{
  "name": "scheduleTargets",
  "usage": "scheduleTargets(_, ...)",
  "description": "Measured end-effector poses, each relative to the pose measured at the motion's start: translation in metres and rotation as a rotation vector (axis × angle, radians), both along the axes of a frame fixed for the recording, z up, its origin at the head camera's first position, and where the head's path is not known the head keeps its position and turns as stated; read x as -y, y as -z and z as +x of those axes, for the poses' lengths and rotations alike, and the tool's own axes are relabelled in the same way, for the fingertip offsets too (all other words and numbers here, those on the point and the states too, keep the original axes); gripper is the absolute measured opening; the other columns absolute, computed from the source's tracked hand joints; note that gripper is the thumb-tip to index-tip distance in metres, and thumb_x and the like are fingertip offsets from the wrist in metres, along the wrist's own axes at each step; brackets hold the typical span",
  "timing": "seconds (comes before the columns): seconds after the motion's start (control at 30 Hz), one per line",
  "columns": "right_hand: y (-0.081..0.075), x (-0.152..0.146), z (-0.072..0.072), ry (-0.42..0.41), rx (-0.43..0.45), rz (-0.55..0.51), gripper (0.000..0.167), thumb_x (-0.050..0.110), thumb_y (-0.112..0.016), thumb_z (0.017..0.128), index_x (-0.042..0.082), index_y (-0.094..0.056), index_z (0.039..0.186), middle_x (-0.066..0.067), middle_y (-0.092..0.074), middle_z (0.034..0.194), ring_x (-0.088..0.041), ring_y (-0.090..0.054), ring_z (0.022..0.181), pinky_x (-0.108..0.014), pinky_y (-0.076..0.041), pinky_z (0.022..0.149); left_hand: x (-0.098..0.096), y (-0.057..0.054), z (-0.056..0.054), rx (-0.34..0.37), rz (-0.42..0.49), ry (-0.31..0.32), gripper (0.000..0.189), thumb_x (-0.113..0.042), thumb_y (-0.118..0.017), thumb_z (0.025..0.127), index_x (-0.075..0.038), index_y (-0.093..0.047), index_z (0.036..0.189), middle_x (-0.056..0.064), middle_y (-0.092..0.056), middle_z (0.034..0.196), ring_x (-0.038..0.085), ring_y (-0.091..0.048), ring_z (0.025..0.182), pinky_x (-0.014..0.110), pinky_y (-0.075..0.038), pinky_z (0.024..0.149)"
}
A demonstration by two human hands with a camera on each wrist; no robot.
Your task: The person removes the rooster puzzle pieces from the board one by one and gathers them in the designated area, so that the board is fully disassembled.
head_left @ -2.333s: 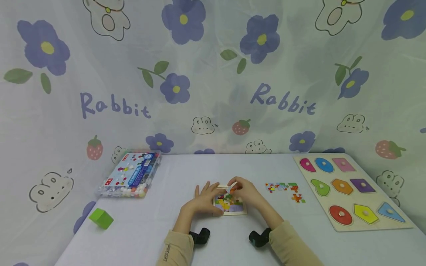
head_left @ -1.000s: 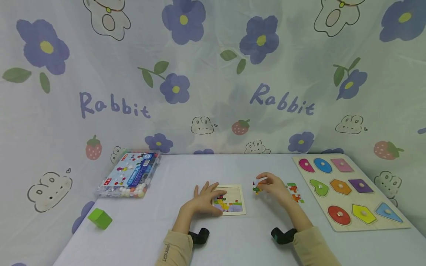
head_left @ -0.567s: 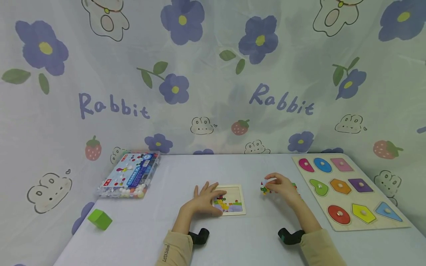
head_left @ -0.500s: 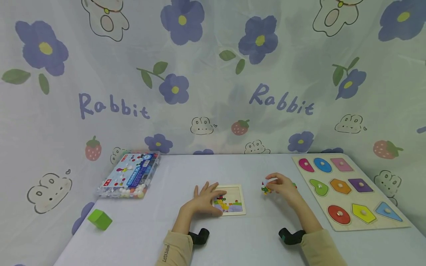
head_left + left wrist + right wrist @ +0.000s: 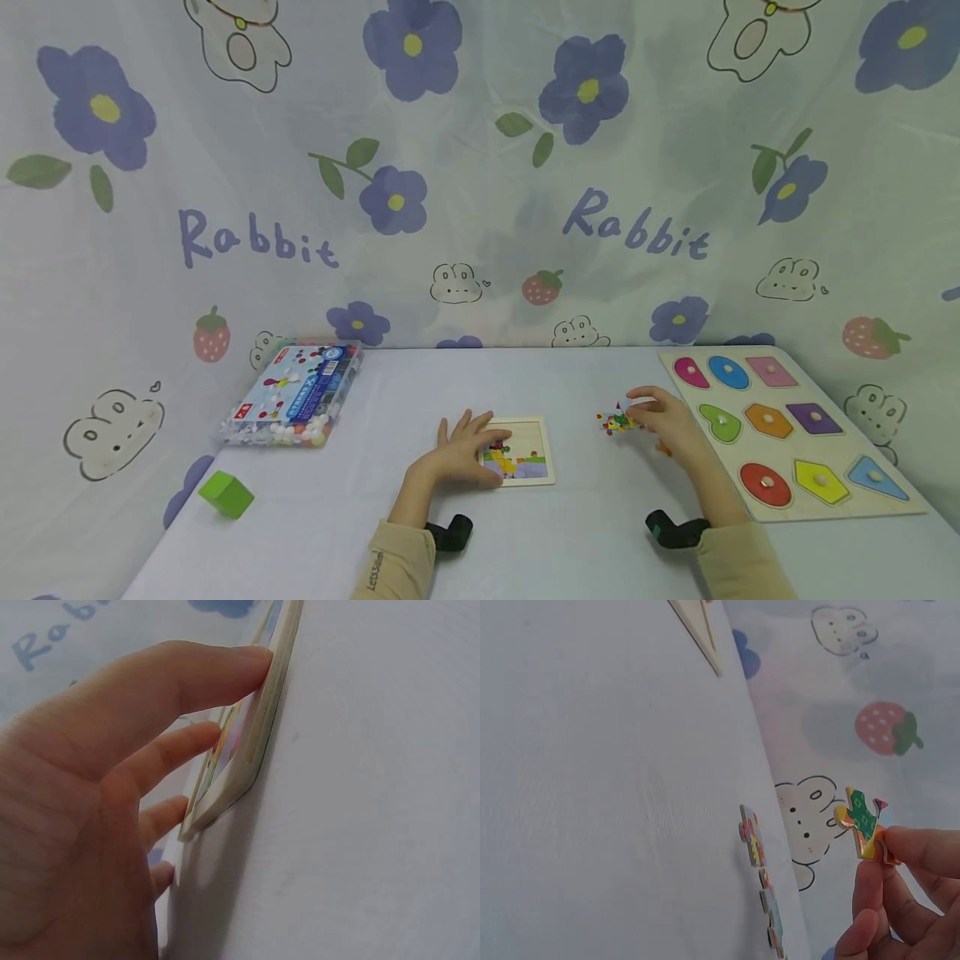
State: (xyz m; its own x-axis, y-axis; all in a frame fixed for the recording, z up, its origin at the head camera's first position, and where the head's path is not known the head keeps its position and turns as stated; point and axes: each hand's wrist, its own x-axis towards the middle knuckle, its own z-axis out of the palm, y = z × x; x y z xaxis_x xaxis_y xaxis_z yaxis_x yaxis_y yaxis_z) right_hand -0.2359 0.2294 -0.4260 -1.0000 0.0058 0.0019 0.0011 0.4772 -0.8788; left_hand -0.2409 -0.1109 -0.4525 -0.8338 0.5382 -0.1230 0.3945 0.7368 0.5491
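My left hand [image 5: 459, 452] rests with spread fingers on the left side of a small wooden jigsaw tray [image 5: 552, 454]. In the left wrist view the thumb [image 5: 225, 673] presses the rim of the tray [image 5: 260, 739]. Picture pieces [image 5: 528, 467] fill the tray's lower part; bare wood shows above. Off to the right, my right hand [image 5: 678, 429] pinches a green and yellow jigsaw piece [image 5: 864, 817] between thumb and fingers, raised above the table in the right wrist view. An orange bit shows behind it. Loose jigsaw pieces [image 5: 751, 840] lie nearby, partly hidden by the hand in the head view.
A wooden board of coloured knobbed shapes [image 5: 795, 454] lies at the right. At the back left sits a clear plastic box [image 5: 296, 392] of beads with a printed cover. A green block [image 5: 227, 494] stands near the left edge. A patterned cloth [image 5: 480, 167] hangs behind the table.
My right hand has lifted the piece out of the tray's upper part and carried it rightward to the loose pieces. My left hand has stayed in place on the tray.
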Motion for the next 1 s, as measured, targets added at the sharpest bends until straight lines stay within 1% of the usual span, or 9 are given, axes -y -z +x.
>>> scheduleTargets(0.07,0.001,-0.005,0.0,0.001,-0.001,0.006,0.034,0.016,-0.056,0.092,-0.001,-0.051,0.121,-0.022,-0.06,0.109,-0.023,-0.056,0.088,-0.033,-0.047,0.073,0.0,0.0,0.0,-0.002,-0.001,0.001,0.068,-0.033,-0.073,0.07,-0.024,-0.049,0.133,0.01,-0.021,0.152,0.04,-0.002,0.14,0.066,0.009,0.101)
scheduleTargets(0.2,0.005,-0.013,0.001,0.009,0.037,0.024,0.032,0.013,-0.056,0.092,-0.002,-0.052,0.119,-0.018,-0.061,0.102,-0.022,-0.055,0.086,-0.031,-0.048,0.065,0.0,0.001,0.0,0.002,0.001,-0.001,0.069,-0.033,-0.073,0.07,-0.024,-0.049,0.134,0.009,-0.021,0.152,0.039,-0.001,0.14,0.066,0.01,0.102)
scheduleTargets(0.3,0.007,-0.017,0.004,0.008,0.096,0.046,0.03,0.011,-0.057,0.09,-0.003,-0.053,0.117,-0.012,-0.06,0.091,-0.021,-0.054,0.076,-0.03,-0.045,0.057,-0.001,0.001,0.0,0.008,0.007,-0.006,0.069,-0.033,-0.073,0.071,-0.025,-0.048,0.134,0.008,-0.02,0.153,0.038,0.0,0.14,0.064,0.011,0.102)
scheduleTargets(0.37,0.007,-0.019,0.005,0.001,0.13,0.071,0.029,0.009,-0.057,0.089,-0.005,-0.053,0.114,-0.01,-0.058,0.085,-0.019,-0.053,0.07,-0.029,-0.041,0.056,-0.001,0.0,0.0,0.011,0.011,-0.007,0.069,-0.033,-0.073,0.071,-0.025,-0.048,0.135,0.008,-0.019,0.153,0.038,0.001,0.14,0.064,0.012,0.103)
scheduleTargets(0.43,0.009,-0.02,0.006,0.0,0.153,0.093,0.028,0.007,-0.058,0.087,-0.005,-0.055,0.112,-0.009,-0.057,0.082,-0.019,-0.051,0.066,-0.029,-0.041,0.056,-0.001,0.0,0.001,0.006,0.01,-0.007,0.069,-0.033,-0.074,0.07,-0.024,-0.049,0.134,0.008,-0.02,0.153,0.038,0.0,0.14,0.064,0.011,0.102)
scheduleTargets(0.6,0.013,-0.022,0.006,-0.003,0.115,0.14,0.025,0.007,-0.063,0.081,-0.004,-0.061,0.104,-0.012,-0.058,0.083,-0.016,-0.05,0.065,-0.027,-0.044,0.056,-0.001,-0.001,0.001,0.005,0.004,-0.01,0.069,-0.033,-0.074,0.07,-0.025,-0.049,0.134,0.008,-0.02,0.153,0.038,0.0,0.14,0.064,0.011,0.103)
scheduleTargets(0.73,0.013,-0.021,0.005,0.009,0.081,0.191,0.024,0.009,-0.065,0.08,-0.003,-0.063,0.101,-0.012,-0.058,0.082,-0.016,-0.05,0.064,-0.027,-0.044,0.054,-0.001,0.0,0.0,0.008,-0.002,-0.013,0.069,-0.034,-0.073,0.07,-0.025,-0.048,0.134,0.007,-0.019,0.153,0.037,0.0,0.14,0.064,0.011,0.103)
scheduleTargets(0.93,0.011,-0.015,0.006,0.048,0.071,0.306,0.028,0.007,-0.067,0.078,-0.004,-0.06,0.103,-0.01,-0.06,0.079,-0.016,-0.052,0.061,-0.027,-0.044,0.053,-0.001,0.002,-0.001,0.006,-0.002,-0.012,0.069,-0.035,-0.073,0.07,-0.025,-0.048,0.134,0.007,-0.019,0.153,0.037,0.0,0.14,0.064,0.011,0.103)
scheduleTargets(1.0,0.013,-0.015,0.005,0.056,0.073,0.325,0.029,0.008,-0.068,0.078,-0.005,-0.059,0.103,-0.01,-0.061,0.079,-0.016,-0.053,0.061,-0.027,-0.044,0.053,0.0,0.002,-0.001,0.005,0.0,-0.01,0.069,-0.035,-0.073,0.071,-0.025,-0.048,0.134,0.007,-0.02,0.153,0.037,0.0,0.14,0.064,0.011,0.103)
